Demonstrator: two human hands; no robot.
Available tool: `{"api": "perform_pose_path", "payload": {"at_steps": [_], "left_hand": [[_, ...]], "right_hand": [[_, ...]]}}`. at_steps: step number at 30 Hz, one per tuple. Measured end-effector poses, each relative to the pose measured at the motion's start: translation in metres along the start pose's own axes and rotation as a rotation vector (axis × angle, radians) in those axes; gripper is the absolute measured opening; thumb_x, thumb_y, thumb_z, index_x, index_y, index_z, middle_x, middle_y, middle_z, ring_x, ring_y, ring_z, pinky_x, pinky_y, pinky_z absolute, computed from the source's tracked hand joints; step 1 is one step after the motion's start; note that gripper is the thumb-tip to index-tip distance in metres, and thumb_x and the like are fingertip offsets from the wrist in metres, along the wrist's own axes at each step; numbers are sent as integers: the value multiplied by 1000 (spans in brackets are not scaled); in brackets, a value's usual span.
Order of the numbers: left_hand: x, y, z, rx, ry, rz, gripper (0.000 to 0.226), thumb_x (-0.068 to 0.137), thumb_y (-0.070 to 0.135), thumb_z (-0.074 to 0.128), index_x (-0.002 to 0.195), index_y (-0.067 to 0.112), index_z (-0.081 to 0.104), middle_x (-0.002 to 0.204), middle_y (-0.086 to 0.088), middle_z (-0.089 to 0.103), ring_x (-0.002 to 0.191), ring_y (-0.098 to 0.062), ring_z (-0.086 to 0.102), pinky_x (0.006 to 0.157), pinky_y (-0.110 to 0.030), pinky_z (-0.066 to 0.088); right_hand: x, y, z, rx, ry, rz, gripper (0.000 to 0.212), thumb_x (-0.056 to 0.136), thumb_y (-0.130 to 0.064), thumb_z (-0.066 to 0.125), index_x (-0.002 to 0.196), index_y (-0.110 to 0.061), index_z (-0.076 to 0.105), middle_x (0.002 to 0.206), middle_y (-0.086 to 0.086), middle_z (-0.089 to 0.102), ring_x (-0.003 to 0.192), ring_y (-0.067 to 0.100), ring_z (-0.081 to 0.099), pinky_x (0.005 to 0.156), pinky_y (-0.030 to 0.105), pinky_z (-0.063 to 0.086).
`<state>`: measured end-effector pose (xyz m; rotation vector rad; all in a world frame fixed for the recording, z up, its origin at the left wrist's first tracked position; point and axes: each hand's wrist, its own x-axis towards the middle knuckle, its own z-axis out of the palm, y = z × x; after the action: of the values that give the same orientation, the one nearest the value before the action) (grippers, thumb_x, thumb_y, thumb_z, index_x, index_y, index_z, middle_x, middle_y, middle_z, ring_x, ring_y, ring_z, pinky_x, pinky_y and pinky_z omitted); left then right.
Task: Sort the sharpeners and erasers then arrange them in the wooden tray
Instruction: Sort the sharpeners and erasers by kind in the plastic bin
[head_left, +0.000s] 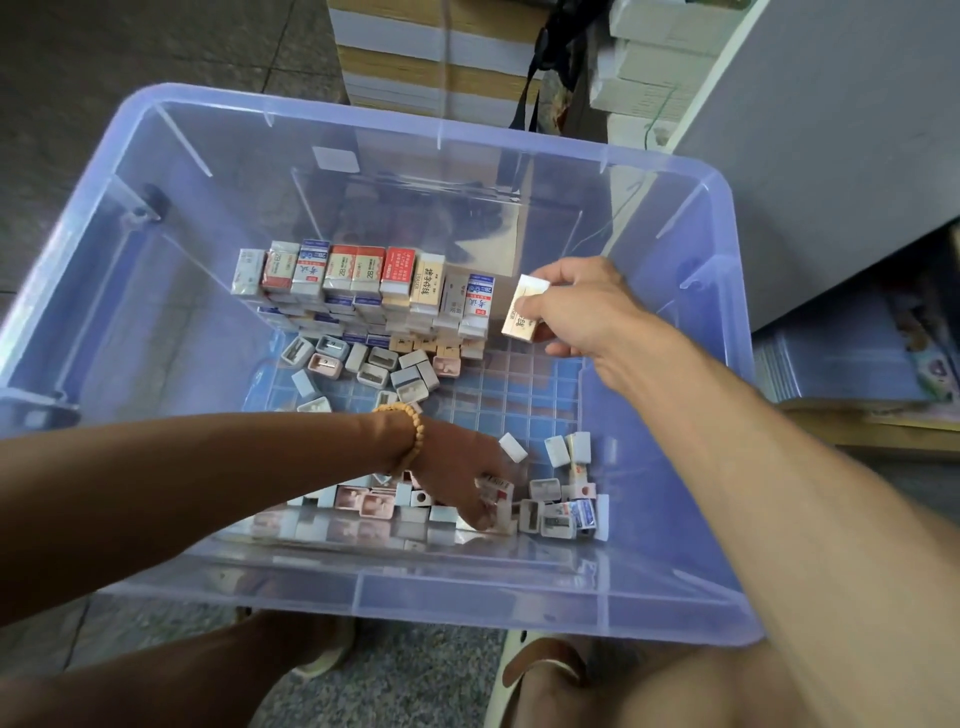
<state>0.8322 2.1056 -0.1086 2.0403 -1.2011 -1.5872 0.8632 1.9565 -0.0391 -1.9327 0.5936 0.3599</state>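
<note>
A clear bluish plastic bin (218, 171) holds the stock. Wrapped erasers (363, 291) stand stacked in rows at its far side. Small sharpeners (363, 364) lie loose in front of that stack. A mixed heap of sharpeners and erasers (561, 512) lies along the near wall. My right hand (576, 306) holds a beige-sleeved eraser (524, 309) just right of the stack's end. My left hand (457, 478), a bead bracelet on its wrist, reaches into the near heap and grips a red-and-white wrapped eraser (496, 499).
Stacked cardboard boxes (415, 57) stand beyond the bin. A grey cabinet (831, 156) rises at the right, with packs of stationery (857, 364) under it. My knees and a sandal show below the bin's near rim. No wooden tray is in view.
</note>
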Motion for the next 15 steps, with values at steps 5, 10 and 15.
{"api": "perform_pose_path", "payload": {"at_steps": [5, 10, 15], "left_hand": [[2, -4, 5, 14, 13, 6, 30, 94, 21, 63, 120, 8, 57, 116, -6, 59, 93, -14, 50, 72, -6, 37], [-3, 5, -5, 16, -12, -4, 36, 93, 33, 63, 124, 16, 57, 111, 8, 57, 97, -16, 55, 82, -11, 42], [-41, 7, -35, -125, 165, 0, 21, 95, 33, 61, 107, 17, 64, 100, -6, 70, 88, -29, 69, 79, -49, 57]], "right_hand": [[-7, -1, 3, -14, -60, -23, 19, 90, -15, 70, 102, -29, 67, 98, -3, 71, 92, 13, 69, 49, 19, 51], [-1, -1, 1, 60, -31, -24, 19, 89, -14, 71, 104, -25, 67, 99, -2, 72, 85, 10, 69, 60, 26, 56], [5, -5, 7, 114, 22, -7, 15, 84, -18, 79, 84, -19, 65, 84, 2, 75, 69, 11, 72, 60, 25, 58]]}}
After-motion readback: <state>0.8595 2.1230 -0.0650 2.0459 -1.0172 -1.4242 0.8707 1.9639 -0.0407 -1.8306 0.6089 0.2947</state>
